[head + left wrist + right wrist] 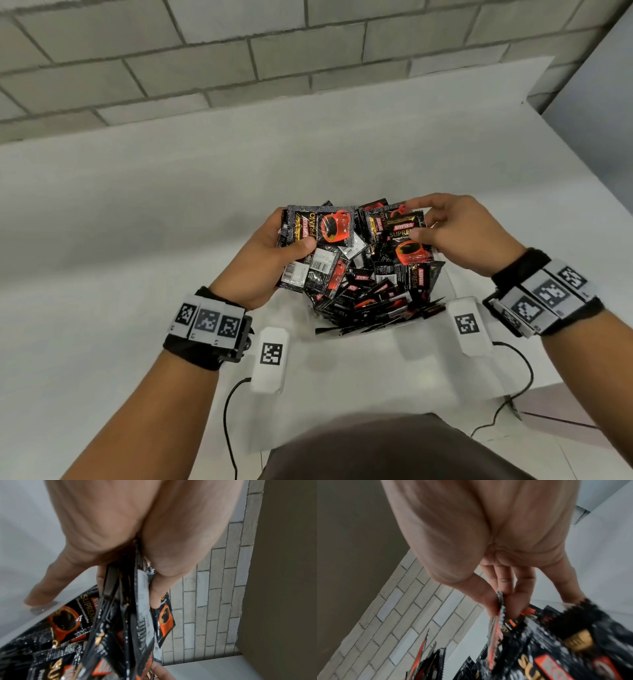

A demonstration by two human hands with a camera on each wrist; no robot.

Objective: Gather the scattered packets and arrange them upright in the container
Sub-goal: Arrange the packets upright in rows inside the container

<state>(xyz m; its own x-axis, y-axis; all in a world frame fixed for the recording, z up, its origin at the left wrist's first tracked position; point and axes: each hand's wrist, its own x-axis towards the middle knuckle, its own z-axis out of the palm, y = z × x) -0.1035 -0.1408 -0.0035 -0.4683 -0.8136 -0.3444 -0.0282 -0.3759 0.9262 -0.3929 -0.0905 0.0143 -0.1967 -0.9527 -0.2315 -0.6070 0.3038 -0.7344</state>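
Observation:
My left hand (274,250) grips a stack of black-and-red coffee packets (318,228), thumb on the front one, above the left of the container. The left wrist view shows the stack (126,601) edge-on between thumb and fingers. My right hand (442,229) pinches a single packet (407,240) by its edge, seen thin between thumb and fingers in the right wrist view (500,604). Below both hands a white container (448,287) holds a jumbled heap of packets (370,294), some lying flat, some tilted.
The white table (137,222) runs back to a grey brick wall (239,61). Two white marker blocks (270,359) (467,323) with black cables lie left and right of the container near the front edge. My dark shirt (394,448) fills the bottom.

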